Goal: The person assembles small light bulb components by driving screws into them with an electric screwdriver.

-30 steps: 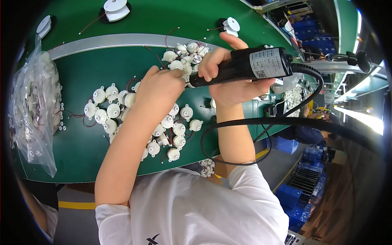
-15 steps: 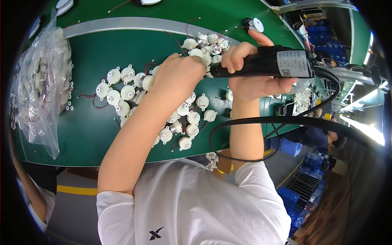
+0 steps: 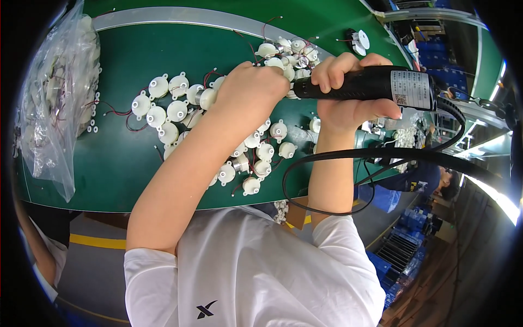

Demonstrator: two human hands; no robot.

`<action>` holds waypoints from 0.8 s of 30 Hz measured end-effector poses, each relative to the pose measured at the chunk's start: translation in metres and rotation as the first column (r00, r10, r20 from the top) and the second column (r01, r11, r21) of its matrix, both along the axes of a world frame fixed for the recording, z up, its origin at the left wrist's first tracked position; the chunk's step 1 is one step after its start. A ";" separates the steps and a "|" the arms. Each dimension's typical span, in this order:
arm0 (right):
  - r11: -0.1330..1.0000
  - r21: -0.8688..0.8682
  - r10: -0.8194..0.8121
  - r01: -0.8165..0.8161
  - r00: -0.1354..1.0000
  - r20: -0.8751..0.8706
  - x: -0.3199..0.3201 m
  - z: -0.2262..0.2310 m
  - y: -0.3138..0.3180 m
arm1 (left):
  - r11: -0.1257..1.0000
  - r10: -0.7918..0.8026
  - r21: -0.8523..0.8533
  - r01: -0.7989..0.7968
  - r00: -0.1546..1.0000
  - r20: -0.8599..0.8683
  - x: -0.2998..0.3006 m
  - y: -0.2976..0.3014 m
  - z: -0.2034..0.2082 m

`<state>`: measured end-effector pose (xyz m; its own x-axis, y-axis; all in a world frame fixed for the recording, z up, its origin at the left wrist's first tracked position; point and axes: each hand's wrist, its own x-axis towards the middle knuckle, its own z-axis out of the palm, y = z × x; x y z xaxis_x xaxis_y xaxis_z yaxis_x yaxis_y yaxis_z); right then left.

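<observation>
In my right hand (image 3: 340,76) lies a black electric screwdriver (image 3: 376,83), held level with its nose toward the left and my fingers and thumb around its body. My left hand (image 3: 253,84) is closed right at that nose. A bit of a small white part (image 3: 292,92) shows between my left fingers and the screwdriver; the rest of it is hidden. Round white motors (image 3: 177,110) with red and black wires lie on the green table under and beside my left forearm. Another heap of these motors (image 3: 291,54) sits just beyond my hands.
A clear plastic bag (image 3: 57,103) full of white parts stands at the left, with small white rings (image 3: 92,129) beside it. The screwdriver's black cable (image 3: 327,156) loops over my right forearm. A white disc-shaped piece (image 3: 360,42) lies at the far right. Co-workers are at both sides.
The view has shifted a little, so the table and both hands appear displaced together. My hold on the screwdriver and the closed left hand at its nose look the same.
</observation>
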<state>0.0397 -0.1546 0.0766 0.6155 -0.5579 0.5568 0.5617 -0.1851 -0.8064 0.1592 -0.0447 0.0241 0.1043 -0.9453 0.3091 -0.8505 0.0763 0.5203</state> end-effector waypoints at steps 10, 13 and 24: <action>1.000 -0.003 0.015 -0.015 1.000 0.005 -0.003 0.006 0.000 | 1.000 0.014 0.002 -0.014 1.000 0.012 0.000 -0.001 -0.001; 0.996 0.076 0.038 -0.043 0.997 0.064 0.002 0.010 0.005 | 0.999 0.023 0.036 -0.024 0.999 0.025 0.000 -0.001 0.001; 0.990 0.135 0.041 -0.050 0.997 0.072 0.001 0.009 0.007 | 0.999 -0.002 0.049 0.000 1.000 0.024 0.000 -0.002 0.001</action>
